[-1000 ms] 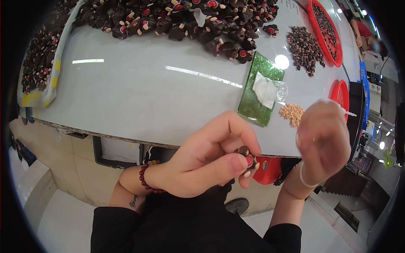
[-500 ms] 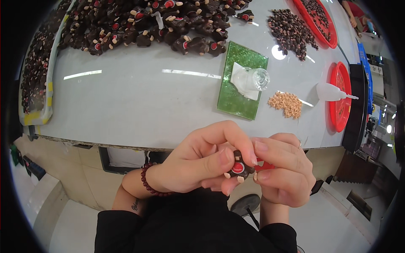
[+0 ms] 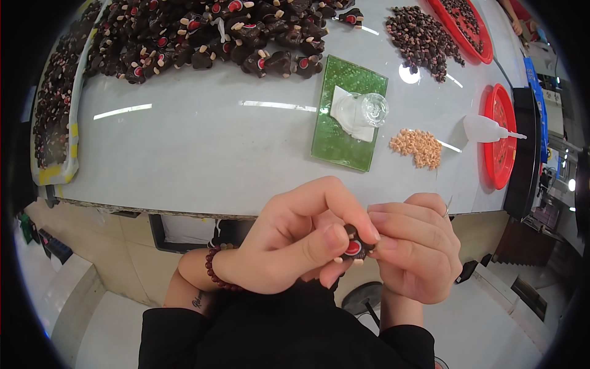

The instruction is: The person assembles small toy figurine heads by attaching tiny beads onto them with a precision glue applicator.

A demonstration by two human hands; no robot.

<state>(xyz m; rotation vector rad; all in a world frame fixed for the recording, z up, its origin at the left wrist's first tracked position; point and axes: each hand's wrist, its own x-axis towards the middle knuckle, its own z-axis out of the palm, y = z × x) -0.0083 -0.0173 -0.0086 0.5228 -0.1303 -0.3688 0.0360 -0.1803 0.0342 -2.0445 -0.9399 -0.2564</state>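
My left hand (image 3: 301,237) is closed round a small dark brown figurine (image 3: 361,252), pinched between thumb and fingers. The figurine has a round red patch on its front and little beige bits at its lower end. Against its right side press the fingertips of my right hand (image 3: 418,246), thumb and fingers drawn together in a pinch. What lies between those fingertips is hidden. Both hands are held just in front of the table's near edge. A ring shows on my right hand, and dark red beads circle my left wrist.
Many similar brown figurines (image 3: 203,37) are heaped at the far left, beside a filled tray (image 3: 75,141). A green board (image 3: 326,132) carries a clear plastic cup (image 3: 373,111). Nearby lie beige bits (image 3: 416,147), dark bits (image 3: 421,43), red trays (image 3: 490,166) and a white squeeze bottle (image 3: 481,128).
The figurine has shifted slightly right and down and turned a little. My right fingertips have closed in against its side; the small beige piece seen at them earlier is now mostly covered.
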